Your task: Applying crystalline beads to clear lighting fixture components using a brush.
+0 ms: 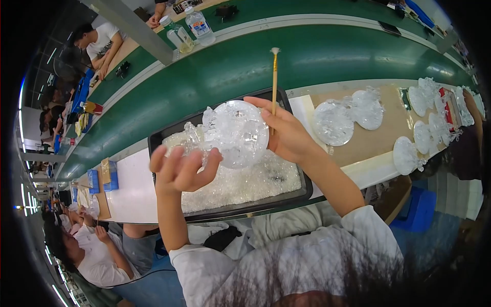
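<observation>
The clear glass ornament (236,132), a round body with small projections at its left, sits at the centre of the frame, raised above the black tray (302,194). The left hand (179,171) supports it from below with loosely curled, partly open fingers, steadying the projecting side. The right hand (286,134) is closed around the right edge of the ornament and also pinches a thin wooden brush (274,77), shaft upright, pale tip at the top, apparently to keep the tool ready. The tray holds a bed of clear granules (245,184), probably glass chips, directly beneath the piece so that fallout is caught. To the right, finished ornaments (348,115) lie on brown board (394,123). A green conveyor belt (230,71) runs across the upper frame.
</observation>
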Tool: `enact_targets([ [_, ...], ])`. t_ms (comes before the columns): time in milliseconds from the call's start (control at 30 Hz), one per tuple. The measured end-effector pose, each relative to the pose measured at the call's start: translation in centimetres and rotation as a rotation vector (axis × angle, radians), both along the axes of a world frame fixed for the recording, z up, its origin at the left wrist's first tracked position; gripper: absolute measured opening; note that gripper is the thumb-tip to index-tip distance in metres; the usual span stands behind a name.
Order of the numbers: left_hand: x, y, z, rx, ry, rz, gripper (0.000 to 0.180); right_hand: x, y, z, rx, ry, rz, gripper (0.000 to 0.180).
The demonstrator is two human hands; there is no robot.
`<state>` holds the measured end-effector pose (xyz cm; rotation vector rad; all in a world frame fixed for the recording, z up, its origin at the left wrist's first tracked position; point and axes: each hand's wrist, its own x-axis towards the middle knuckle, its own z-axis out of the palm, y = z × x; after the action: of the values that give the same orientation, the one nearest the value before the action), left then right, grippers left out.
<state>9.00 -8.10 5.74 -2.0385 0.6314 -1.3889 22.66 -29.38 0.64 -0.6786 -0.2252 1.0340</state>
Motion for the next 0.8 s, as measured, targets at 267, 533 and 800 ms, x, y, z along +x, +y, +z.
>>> enact_targets([
  [267, 2.0, 0.3, -2.6, -0.786, 0.141, -0.697, 0.039, -0.8, -1.1, 0.1, 0.007, 0.02, -0.099, 0.04],
  [533, -1.0, -1.5, -1.1, -0.902, 0.444, -0.076, 0.033, -0.9, -1.4, 0.1, -0.02, 0.002, -0.182, 0.041],
  [800, -2.2, -2.3, -1.5, -1.451, 0.607, -0.328, 0.069, -1.7, -1.0, -0.1, -0.073, -0.137, -0.213, 0.043],
])
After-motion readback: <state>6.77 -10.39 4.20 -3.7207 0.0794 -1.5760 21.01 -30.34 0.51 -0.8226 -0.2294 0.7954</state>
